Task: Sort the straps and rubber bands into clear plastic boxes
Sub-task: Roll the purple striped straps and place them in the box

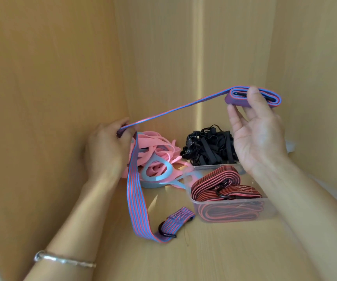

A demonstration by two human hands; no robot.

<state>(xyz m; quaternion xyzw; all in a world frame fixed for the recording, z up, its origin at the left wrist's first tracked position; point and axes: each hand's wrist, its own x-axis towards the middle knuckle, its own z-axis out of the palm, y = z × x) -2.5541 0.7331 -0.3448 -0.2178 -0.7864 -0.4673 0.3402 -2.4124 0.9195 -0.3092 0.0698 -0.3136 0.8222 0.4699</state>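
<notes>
Bracelet (64, 260) on the near wrist; left hand (106, 151) pinches the blue-and-red strap (173, 111) taut toward the right hand (255, 134), whose grip clasps its folded end above the clear plastic box (230, 211), probably keeping folds flat to fit beside the red-and-black straps (216, 181).

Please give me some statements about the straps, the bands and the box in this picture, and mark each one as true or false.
1. The right hand holds the folded part of the blue-and-red strap. True.
2. The clear box is empty. False: red-and-black straps lie in the clear box.
3. The pink bands lie inside the box. False: the pink bands lie in a pile on the wooden surface, outside the box.
4. The left hand grips the same strap further along. True.
5. The strap's hooked end rests on the wooden surface. True.
</notes>
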